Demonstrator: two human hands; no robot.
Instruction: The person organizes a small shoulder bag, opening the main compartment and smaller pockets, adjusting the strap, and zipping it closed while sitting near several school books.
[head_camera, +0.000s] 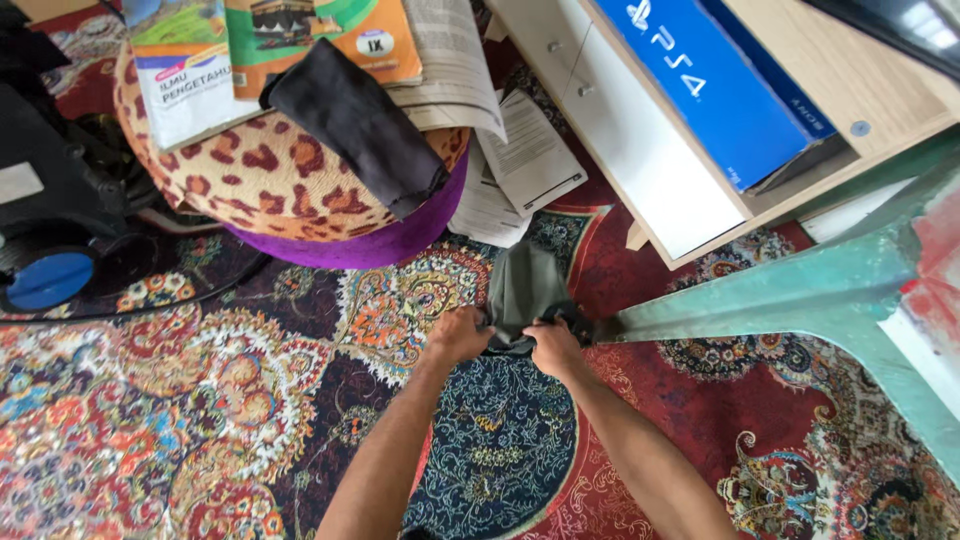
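Observation:
My left hand (459, 334) and my right hand (553, 346) both grip the near edge of a grey-green cloth (525, 285) that lies on the patterned carpet (200, 400). The hands are close together, fingers curled into the fabric. A black cloth (360, 120) is draped over the leopard-print cushion (270, 175) further back, untouched.
Books (185, 75) and papers (520, 160) rest on and beside the cushion, which sits on a purple base (370, 250). A black appliance with a blue disc (45, 275) stands at left. A wooden cabinet (650, 150) holds a blue box (710, 80). A green table leg (790, 300) slants in at right.

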